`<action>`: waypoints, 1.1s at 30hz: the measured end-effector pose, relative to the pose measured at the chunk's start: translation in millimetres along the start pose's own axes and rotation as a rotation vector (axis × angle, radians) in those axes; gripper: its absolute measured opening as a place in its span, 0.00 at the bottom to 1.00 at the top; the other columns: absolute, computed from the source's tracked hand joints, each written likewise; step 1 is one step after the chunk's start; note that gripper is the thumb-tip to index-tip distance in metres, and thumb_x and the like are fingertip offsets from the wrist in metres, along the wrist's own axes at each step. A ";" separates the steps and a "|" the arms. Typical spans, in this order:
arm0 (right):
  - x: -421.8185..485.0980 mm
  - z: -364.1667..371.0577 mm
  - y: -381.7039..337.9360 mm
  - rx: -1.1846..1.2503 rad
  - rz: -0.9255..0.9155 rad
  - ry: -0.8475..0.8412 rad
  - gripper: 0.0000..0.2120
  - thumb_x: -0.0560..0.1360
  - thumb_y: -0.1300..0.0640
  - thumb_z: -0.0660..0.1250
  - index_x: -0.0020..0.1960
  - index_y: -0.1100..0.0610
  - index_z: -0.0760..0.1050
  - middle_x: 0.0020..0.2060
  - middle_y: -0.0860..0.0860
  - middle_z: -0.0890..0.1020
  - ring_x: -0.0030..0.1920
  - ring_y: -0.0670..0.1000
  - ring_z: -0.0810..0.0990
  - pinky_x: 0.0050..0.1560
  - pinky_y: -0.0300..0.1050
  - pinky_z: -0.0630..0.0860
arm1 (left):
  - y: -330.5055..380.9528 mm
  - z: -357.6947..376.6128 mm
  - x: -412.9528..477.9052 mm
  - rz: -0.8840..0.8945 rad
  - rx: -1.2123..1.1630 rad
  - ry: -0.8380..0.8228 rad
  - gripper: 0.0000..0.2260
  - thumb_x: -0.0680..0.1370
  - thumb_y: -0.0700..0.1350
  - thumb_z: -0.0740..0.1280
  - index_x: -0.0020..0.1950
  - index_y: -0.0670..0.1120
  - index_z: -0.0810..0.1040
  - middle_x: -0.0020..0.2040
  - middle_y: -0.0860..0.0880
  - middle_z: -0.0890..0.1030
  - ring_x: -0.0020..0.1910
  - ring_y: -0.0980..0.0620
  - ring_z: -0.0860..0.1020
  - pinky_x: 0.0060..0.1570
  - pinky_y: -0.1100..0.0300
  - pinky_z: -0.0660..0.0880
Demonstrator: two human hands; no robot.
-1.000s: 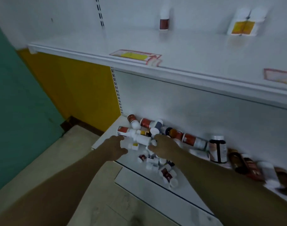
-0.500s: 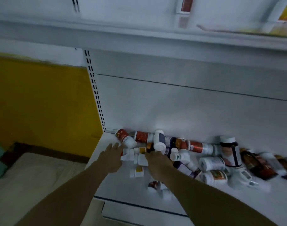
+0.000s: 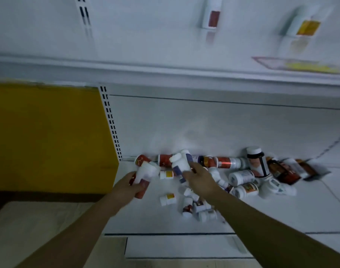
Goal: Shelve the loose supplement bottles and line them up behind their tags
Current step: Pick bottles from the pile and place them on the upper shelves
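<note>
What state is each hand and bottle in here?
Left hand: gripping a red-labelled bottle.
Right hand: gripping a purple-labelled bottle.
Bottle pile: lying loose on lower shelf.
Dark jar: standing.
Upper-shelf bottle: upright, blurred.

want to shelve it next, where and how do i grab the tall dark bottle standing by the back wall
Probably wrap the tall dark bottle around its upper body, just under the white cap, coming from the front. It stands upright at the back wall, and lying bottles crowd its base, so the top half is freest.
</note>
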State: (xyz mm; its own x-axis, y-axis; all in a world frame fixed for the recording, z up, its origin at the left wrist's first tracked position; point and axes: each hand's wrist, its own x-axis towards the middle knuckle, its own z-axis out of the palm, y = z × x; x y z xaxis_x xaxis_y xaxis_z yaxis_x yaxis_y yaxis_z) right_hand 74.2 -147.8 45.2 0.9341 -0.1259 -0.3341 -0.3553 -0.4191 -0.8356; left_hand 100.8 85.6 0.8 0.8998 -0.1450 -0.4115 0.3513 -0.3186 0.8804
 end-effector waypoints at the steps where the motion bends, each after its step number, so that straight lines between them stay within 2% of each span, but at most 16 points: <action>1: -18.8 -0.3 -10.9 0.407 0.140 -0.048 0.12 0.80 0.55 0.58 0.60 0.59 0.72 0.53 0.56 0.79 0.52 0.55 0.78 0.61 0.53 0.74 | 14.2 -2.4 -20.6 -0.044 -0.259 -0.052 0.20 0.79 0.43 0.65 0.69 0.53 0.67 0.59 0.46 0.76 0.56 0.45 0.75 0.53 0.48 0.74; 2: -39.5 0.4 -19.6 0.748 0.233 -0.097 0.12 0.81 0.55 0.57 0.60 0.59 0.72 0.50 0.58 0.80 0.49 0.56 0.79 0.59 0.53 0.76 | 26.4 -5.1 -41.2 -0.077 -0.490 -0.107 0.19 0.79 0.41 0.62 0.69 0.55 0.67 0.60 0.45 0.76 0.56 0.44 0.75 0.53 0.45 0.75; 4: -79.7 3.5 -32.5 1.080 0.264 -0.170 0.16 0.81 0.55 0.53 0.62 0.62 0.72 0.46 0.60 0.80 0.43 0.57 0.78 0.44 0.49 0.81 | 45.6 -8.2 -78.7 -0.087 -0.753 -0.220 0.17 0.80 0.41 0.58 0.68 0.53 0.69 0.59 0.41 0.77 0.54 0.41 0.77 0.50 0.43 0.75; 5: -97.5 6.7 -37.9 1.151 0.233 -0.191 0.18 0.80 0.55 0.53 0.63 0.64 0.71 0.44 0.61 0.80 0.40 0.56 0.77 0.36 0.46 0.80 | 51.9 -9.6 -94.5 -0.082 -0.805 -0.265 0.17 0.80 0.42 0.57 0.69 0.51 0.69 0.57 0.39 0.78 0.52 0.40 0.78 0.49 0.43 0.75; 6: -115.6 10.2 -44.5 1.200 0.196 -0.205 0.20 0.77 0.55 0.55 0.64 0.64 0.71 0.43 0.61 0.79 0.39 0.55 0.76 0.32 0.44 0.78 | 58.5 -10.1 -110.5 -0.078 -0.835 -0.309 0.17 0.80 0.43 0.56 0.69 0.50 0.70 0.55 0.38 0.79 0.50 0.40 0.78 0.47 0.44 0.76; 8: -145.4 16.6 -53.9 1.264 0.131 -0.202 0.24 0.74 0.49 0.59 0.65 0.62 0.71 0.43 0.59 0.79 0.39 0.54 0.76 0.34 0.43 0.78 | 70.5 -11.5 -141.5 -0.069 -0.850 -0.395 0.17 0.80 0.45 0.55 0.68 0.47 0.71 0.50 0.37 0.80 0.46 0.41 0.79 0.45 0.46 0.76; 10: -173.5 18.1 -64.3 1.246 0.061 -0.175 0.26 0.72 0.46 0.62 0.64 0.60 0.73 0.46 0.58 0.80 0.40 0.53 0.77 0.38 0.44 0.78 | 83.9 -11.1 -170.0 -0.084 -0.830 -0.448 0.17 0.80 0.48 0.54 0.64 0.43 0.74 0.48 0.38 0.81 0.45 0.41 0.79 0.46 0.46 0.74; 12: -197.4 15.3 -67.8 1.216 0.024 -0.112 0.25 0.71 0.48 0.65 0.63 0.60 0.73 0.47 0.58 0.80 0.40 0.53 0.77 0.43 0.44 0.77 | 95.3 -9.7 -194.1 -0.085 -0.793 -0.476 0.18 0.77 0.52 0.57 0.59 0.42 0.77 0.47 0.38 0.81 0.43 0.42 0.78 0.46 0.48 0.73; 14: -220.0 9.0 -69.5 1.198 -0.008 -0.062 0.24 0.71 0.49 0.65 0.63 0.59 0.73 0.48 0.58 0.80 0.41 0.54 0.77 0.46 0.45 0.74 | 105.1 -5.9 -213.6 -0.055 -0.741 -0.507 0.21 0.73 0.54 0.59 0.59 0.43 0.76 0.48 0.39 0.82 0.43 0.42 0.79 0.43 0.49 0.74; 16: -241.5 -0.3 -72.4 1.188 -0.052 -0.011 0.23 0.71 0.48 0.64 0.62 0.59 0.74 0.47 0.58 0.81 0.41 0.53 0.77 0.44 0.44 0.75 | 113.5 1.4 -229.9 -0.016 -0.703 -0.532 0.21 0.71 0.53 0.60 0.59 0.43 0.75 0.46 0.41 0.83 0.40 0.44 0.80 0.38 0.51 0.75; 19: -274.0 -19.7 -75.9 1.186 -0.106 0.083 0.19 0.71 0.49 0.63 0.56 0.58 0.77 0.41 0.56 0.83 0.40 0.53 0.78 0.41 0.44 0.74 | 129.3 19.1 -254.5 0.003 -0.703 -0.566 0.16 0.71 0.50 0.61 0.54 0.42 0.75 0.36 0.42 0.82 0.33 0.48 0.80 0.36 0.53 0.76; 22: -301.7 -48.6 -71.9 1.169 -0.157 0.179 0.18 0.72 0.49 0.61 0.57 0.58 0.76 0.41 0.56 0.83 0.42 0.53 0.79 0.45 0.46 0.73 | 147.3 44.4 -273.4 0.016 -0.740 -0.661 0.19 0.72 0.51 0.60 0.56 0.41 0.76 0.40 0.39 0.82 0.35 0.46 0.82 0.34 0.51 0.80; 24: -317.4 -72.5 -65.0 1.195 -0.186 0.237 0.16 0.77 0.52 0.58 0.60 0.59 0.75 0.42 0.57 0.82 0.41 0.53 0.80 0.44 0.47 0.74 | 160.3 66.7 -284.1 0.015 -0.749 -0.700 0.20 0.74 0.52 0.59 0.58 0.40 0.76 0.45 0.37 0.82 0.39 0.43 0.82 0.37 0.48 0.80; 27: -343.4 -115.5 -53.9 1.222 -0.232 0.281 0.15 0.79 0.54 0.55 0.59 0.59 0.74 0.42 0.58 0.83 0.40 0.53 0.81 0.43 0.48 0.75 | 182.3 106.1 -303.5 0.041 -0.771 -0.751 0.19 0.75 0.51 0.57 0.55 0.39 0.78 0.46 0.37 0.82 0.39 0.43 0.82 0.40 0.50 0.78; 30: -369.7 -162.3 -40.1 1.152 -0.278 0.324 0.15 0.78 0.51 0.57 0.58 0.58 0.74 0.42 0.57 0.84 0.40 0.53 0.81 0.43 0.47 0.76 | 203.4 151.1 -323.8 0.098 -0.777 -0.790 0.21 0.70 0.52 0.60 0.55 0.39 0.79 0.46 0.38 0.82 0.38 0.44 0.82 0.35 0.52 0.80; 33: -396.7 -211.5 -23.2 1.011 -0.307 0.407 0.20 0.73 0.48 0.60 0.61 0.57 0.73 0.49 0.59 0.82 0.45 0.54 0.82 0.41 0.43 0.77 | 222.6 203.4 -341.3 0.182 -0.733 -0.759 0.21 0.69 0.48 0.63 0.61 0.42 0.74 0.43 0.40 0.83 0.38 0.45 0.82 0.33 0.50 0.80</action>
State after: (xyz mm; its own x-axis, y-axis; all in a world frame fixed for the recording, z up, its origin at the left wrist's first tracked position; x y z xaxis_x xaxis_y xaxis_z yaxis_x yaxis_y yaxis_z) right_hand -280.8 -278.3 289.4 0.8631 -0.5033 -0.0417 0.1982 0.4136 -0.8886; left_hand -180.7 -126.3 289.2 0.6467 -0.7589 -0.0766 0.5251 0.3701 0.7664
